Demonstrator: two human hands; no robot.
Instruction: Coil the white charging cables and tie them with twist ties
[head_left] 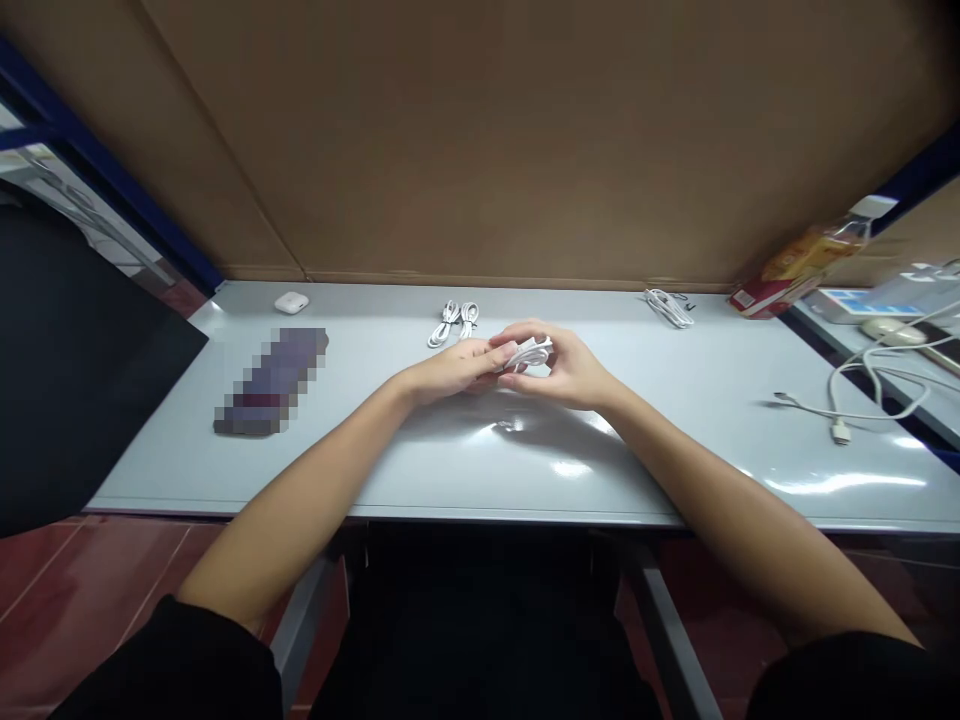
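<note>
While the left hand [450, 368] and right hand [566, 368] meet above the grey counter [360, 335], a folded bundle of white cable [531, 353] sits pinched between them.

The right hand's grip curls closed around the bundle, and the left hand's fingers [487, 348] press against its near side; fingers hide most of it, so its ends and exact folds are hard to make out. If the pinch slackens, a loop could spring loose and drop. Just beyond lie a pair of coiled white cables [454, 323], with a smaller white cable coil [667, 307] farther right. A loose white cable [840, 415] could snag anything swept rightward. Left sit a white earbud case [291, 302] and a pixelated, unidentifiable object [270, 382].
</note>
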